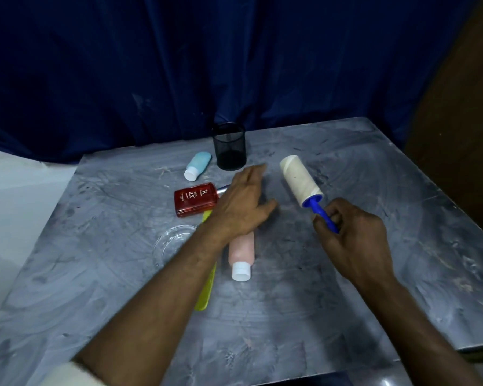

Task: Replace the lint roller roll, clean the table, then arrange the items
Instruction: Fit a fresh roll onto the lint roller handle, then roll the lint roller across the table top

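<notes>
Dark blue curtain hangs behind a scuffed grey table (pixel 374 246), where the right hand (pixel 354 240) has its grip closed around the blue handle (pixel 322 214) of the lint roller (pixel 300 181), whose cream roll is angled up and away, just above or resting on the table; which, I cannot tell. The left hand (pixel 243 201) lies flat and open, holding nothing, over the cluttered middle. Beneath its wrist sit a red perfume bottle (pixel 195 199), a pink bottle (pixel 241 254) and a yellow-green comb (pixel 207 285); a blue bottle (pixel 197 165), a black mesh cup (pixel 229 146) and a clear glass dish (pixel 173 240) are nearby. Sweeping the roller leftward risks knocking the lying bottles into a roll, or dragging the left forearm across the dish.
</notes>
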